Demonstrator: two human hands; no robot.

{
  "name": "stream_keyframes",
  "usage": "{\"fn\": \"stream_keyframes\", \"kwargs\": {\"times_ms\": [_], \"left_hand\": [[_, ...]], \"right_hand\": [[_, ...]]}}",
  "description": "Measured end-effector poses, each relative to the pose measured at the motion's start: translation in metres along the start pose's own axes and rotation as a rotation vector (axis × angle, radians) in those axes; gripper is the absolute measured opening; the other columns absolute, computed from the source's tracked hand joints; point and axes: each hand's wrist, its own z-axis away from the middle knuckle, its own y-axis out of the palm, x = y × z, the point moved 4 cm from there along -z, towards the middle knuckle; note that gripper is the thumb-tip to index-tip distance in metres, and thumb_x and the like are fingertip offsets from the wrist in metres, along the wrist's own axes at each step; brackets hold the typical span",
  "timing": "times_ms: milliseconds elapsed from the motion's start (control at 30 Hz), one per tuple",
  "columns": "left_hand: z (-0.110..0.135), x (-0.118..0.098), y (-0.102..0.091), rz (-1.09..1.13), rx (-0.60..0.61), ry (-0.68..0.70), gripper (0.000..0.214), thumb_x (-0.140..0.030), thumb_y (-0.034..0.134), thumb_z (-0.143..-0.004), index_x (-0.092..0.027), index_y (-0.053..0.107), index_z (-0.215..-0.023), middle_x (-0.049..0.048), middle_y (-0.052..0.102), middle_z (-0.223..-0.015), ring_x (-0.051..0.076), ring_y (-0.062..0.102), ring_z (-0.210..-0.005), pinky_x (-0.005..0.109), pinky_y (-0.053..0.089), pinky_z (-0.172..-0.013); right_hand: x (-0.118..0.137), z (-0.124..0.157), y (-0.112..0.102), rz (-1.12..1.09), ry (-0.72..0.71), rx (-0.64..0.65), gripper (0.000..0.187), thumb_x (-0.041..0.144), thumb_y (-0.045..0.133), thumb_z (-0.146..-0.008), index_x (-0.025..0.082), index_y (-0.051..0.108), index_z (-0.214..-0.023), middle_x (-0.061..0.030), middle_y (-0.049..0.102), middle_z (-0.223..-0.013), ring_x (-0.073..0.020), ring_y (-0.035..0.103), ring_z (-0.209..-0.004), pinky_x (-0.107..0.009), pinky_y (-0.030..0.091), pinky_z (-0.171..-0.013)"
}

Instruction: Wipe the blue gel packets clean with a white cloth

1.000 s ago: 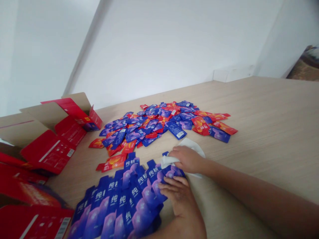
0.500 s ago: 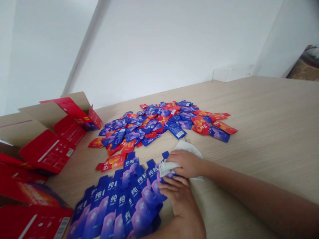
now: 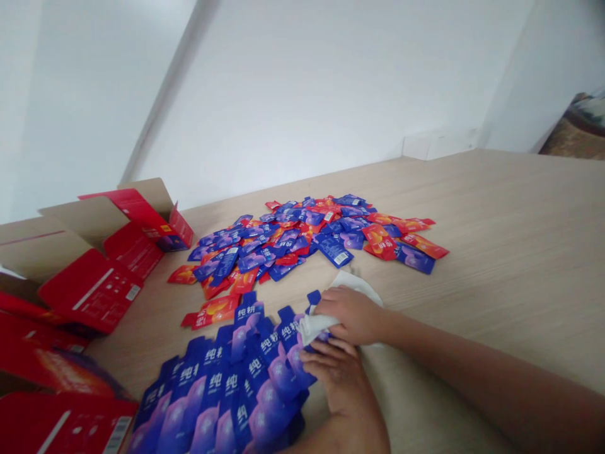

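Note:
My right hand point(image 3: 352, 315) is closed on a crumpled white cloth or wipe point(image 3: 316, 329), pressing it against the far end of a fanned, overlapping row of blue sachets point(image 3: 236, 381) with white Chinese lettering. My left hand point(image 3: 333, 378) lies just below, its fingers curled over the edge of that row. The two hands nearly touch, and the cloth hides the row's end. Beyond them, a loose pile of blue and red sachets point(image 3: 302, 239) spreads across the table.
A pale wooden table point(image 3: 477, 252) runs to a white wall at the back. An opened red-and-brown carton point(image 3: 89, 290) stands at the left, with more red cartons point(image 3: 61, 419) at the lower left. A small white box point(image 3: 435, 145) sits behind the table.
My right hand has shifted slightly toward my left hand, with the cloth bunched more tightly over the row's end. The whole view has moved a little as my head turned.

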Motion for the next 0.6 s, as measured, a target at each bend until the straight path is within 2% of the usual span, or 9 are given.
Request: {"fn": "stream_keyframes", "kwargs": {"times_ms": [67, 233, 367, 600], "left_hand": [[-0.001, 0.000, 0.000, -0.015, 0.005, 0.010, 0.034, -0.006, 0.045, -0.077, -0.010, 0.063, -0.105, 0.0244, 0.066, -0.104, 0.037, 0.064, -0.089, 0.053, 0.052, -0.071], [-0.008, 0.005, -0.001, -0.017, -0.003, 0.000, 0.034, -0.005, 0.044, -0.076, -0.012, 0.063, -0.103, 0.0232, 0.066, -0.105, 0.037, 0.064, -0.090, 0.052, 0.051, -0.072], [-0.014, 0.011, 0.002, 0.004, -0.017, -0.013, 0.033, -0.004, 0.043, -0.076, -0.013, 0.064, -0.099, 0.0226, 0.067, -0.104, 0.035, 0.064, -0.091, 0.049, 0.051, -0.074], [-0.013, 0.006, 0.008, -0.006, -0.169, -0.067, 0.027, -0.003, 0.045, -0.076, -0.012, 0.067, -0.090, 0.0203, 0.069, -0.098, 0.035, 0.065, -0.087, 0.049, 0.051, -0.071]], "right_hand": [[-0.002, -0.001, 0.004, 0.014, 0.029, 0.034, 0.027, 0.024, 0.056, -0.076, 0.018, 0.059, -0.102, -0.0069, 0.057, -0.095, -0.0208, 0.050, -0.087, -0.032, 0.034, -0.079], [-0.023, -0.001, 0.002, 0.091, 0.205, 0.011, 0.030, 0.023, 0.054, -0.079, 0.017, 0.056, -0.109, -0.0088, 0.057, -0.099, -0.0220, 0.050, -0.093, -0.032, 0.034, -0.080], [-0.028, 0.000, 0.001, 0.095, 0.223, -0.001, 0.029, 0.024, 0.054, -0.080, 0.017, 0.056, -0.109, -0.0086, 0.057, -0.099, -0.0220, 0.050, -0.095, -0.032, 0.033, -0.081], [-0.034, 0.001, -0.003, 0.105, 0.262, -0.030, 0.028, 0.024, 0.054, -0.081, 0.018, 0.056, -0.109, -0.0083, 0.058, -0.100, -0.0216, 0.050, -0.095, -0.031, 0.034, -0.081]]}}
